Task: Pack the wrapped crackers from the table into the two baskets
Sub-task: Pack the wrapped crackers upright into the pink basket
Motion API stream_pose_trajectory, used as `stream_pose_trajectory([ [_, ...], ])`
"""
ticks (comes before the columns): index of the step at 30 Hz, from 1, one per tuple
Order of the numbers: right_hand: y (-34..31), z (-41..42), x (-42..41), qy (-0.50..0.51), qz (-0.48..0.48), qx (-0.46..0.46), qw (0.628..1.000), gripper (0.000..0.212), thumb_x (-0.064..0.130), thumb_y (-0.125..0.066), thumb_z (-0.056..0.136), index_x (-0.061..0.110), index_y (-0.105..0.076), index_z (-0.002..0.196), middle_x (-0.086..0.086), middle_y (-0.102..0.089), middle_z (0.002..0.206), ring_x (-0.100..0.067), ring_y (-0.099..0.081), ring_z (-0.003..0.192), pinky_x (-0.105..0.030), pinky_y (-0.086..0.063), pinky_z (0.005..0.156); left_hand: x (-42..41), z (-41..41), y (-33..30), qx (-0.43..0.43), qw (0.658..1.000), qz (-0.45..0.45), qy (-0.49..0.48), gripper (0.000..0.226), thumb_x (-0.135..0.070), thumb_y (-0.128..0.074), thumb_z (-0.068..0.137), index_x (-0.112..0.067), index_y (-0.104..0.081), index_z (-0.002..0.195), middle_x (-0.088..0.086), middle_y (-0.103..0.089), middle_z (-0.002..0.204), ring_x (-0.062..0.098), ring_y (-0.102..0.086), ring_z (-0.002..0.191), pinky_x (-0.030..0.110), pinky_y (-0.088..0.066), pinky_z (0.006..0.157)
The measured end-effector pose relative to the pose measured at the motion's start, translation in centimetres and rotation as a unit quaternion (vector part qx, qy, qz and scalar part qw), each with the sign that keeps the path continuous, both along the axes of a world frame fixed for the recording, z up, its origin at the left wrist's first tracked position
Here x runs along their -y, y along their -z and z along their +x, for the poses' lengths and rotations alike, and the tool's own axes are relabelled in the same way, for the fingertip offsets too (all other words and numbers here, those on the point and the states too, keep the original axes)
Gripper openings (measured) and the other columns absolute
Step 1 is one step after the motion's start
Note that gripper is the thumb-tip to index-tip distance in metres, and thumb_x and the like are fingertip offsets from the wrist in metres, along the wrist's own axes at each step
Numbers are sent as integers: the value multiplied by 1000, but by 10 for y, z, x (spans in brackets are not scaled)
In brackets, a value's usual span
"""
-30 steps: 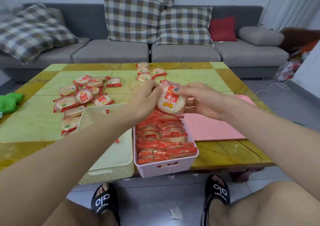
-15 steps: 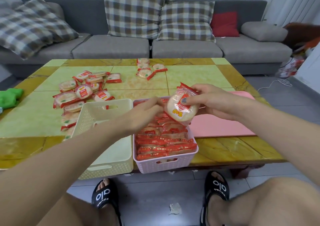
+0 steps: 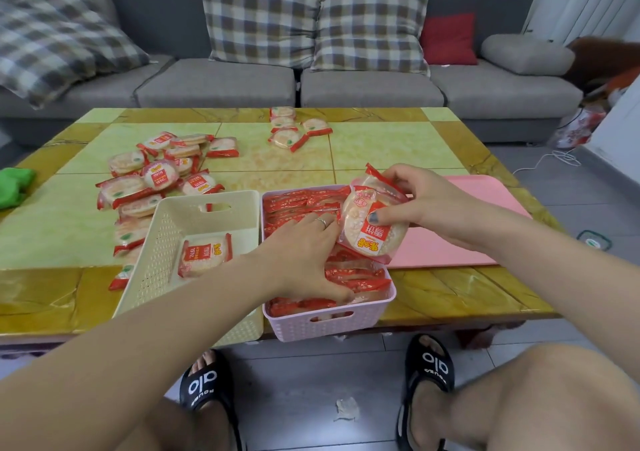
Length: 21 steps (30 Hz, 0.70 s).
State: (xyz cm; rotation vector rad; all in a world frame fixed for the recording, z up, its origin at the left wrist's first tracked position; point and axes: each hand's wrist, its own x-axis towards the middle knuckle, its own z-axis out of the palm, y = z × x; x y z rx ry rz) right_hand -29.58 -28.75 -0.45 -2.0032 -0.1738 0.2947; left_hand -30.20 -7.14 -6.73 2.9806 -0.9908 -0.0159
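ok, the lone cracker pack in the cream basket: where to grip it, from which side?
Come straight down from above. The cracker pack lies flat, label up, on the cream basket floor with bare floor around it, and the walls block a side approach. Probably pinch across its two long edges, or take one crimped red end, which gives a thin flat tab.

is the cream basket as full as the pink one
No, the cream basket holds a single wrapped cracker, while the pink basket is packed with them.

"alo" on both black slides (image 3: 204, 383), "雪饼" on held cracker wrapper (image 3: 375, 227)
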Motion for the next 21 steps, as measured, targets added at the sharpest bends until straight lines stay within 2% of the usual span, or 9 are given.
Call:
stream_pose_trajectory([
  [2,1,-3,1,-7,-6,14,1000,43,6,-83,78,16,-60,113,-4,-69,113,-18,-73,97,-39,-62,83,2,1,4,21,1000,6,-14,103,-82,-52,72,-14,-36,147,4,-46,138,24,-43,122,42,-42,106],
  [5,1,-9,1,-27,-19,33,999,43,5,-83,77,18,-60,111,-2,-69,112,-13,-72,95,-35,-62,82,5,-1,13,54,998,-9,-28,95,-84,-42,73,-16,-44,140,4,-50,130,23,-46,115,43,-45,101],
  [7,1,-13,0,-43,-32,46,998,45,5,-83,76,17,-60,113,-1,-69,112,-12,-71,96,-34,-62,81,5,-3,17,53,998,-13,-19,99,-88,-34,72,-19,-44,143,4,-49,133,24,-44,118,44,-43,104],
  [10,2,-17,-1,-58,-33,53,996,45,3,-83,76,15,-59,111,-2,-69,111,-12,-71,95,-30,-61,79,5,-3,20,43,999,-14,-13,107,-94,-33,68,-24,-37,150,6,-39,145,27,-34,129,47,-36,112],
  [15,10,-27,-4,-86,-54,84,991,43,2,-83,74,14,-56,105,-2,-68,104,-14,-70,92,-29,-59,74,12,-3,26,52,998,23,-11,111,-90,-26,70,-23,-17,158,11,-20,159,33,-21,142,50,-27,117],
  [19,20,-34,-3,-94,-64,85,990,45,3,-85,72,15,-55,104,-4,-67,103,-19,-69,96,-38,-60,80,10,-5,27,55,998,2,-18,105,-87,-38,73,-23,-22,155,7,-27,149,28,-28,133,45,-34,113],
  [21,22,-37,-3,-101,-69,82,989,45,1,-84,72,15,-54,103,-2,-67,99,-17,-69,93,-34,-60,78,9,-5,27,62,998,-14,-14,98,-83,-45,75,-23,-28,151,6,-31,146,27,-31,130,44,-38,110],
])
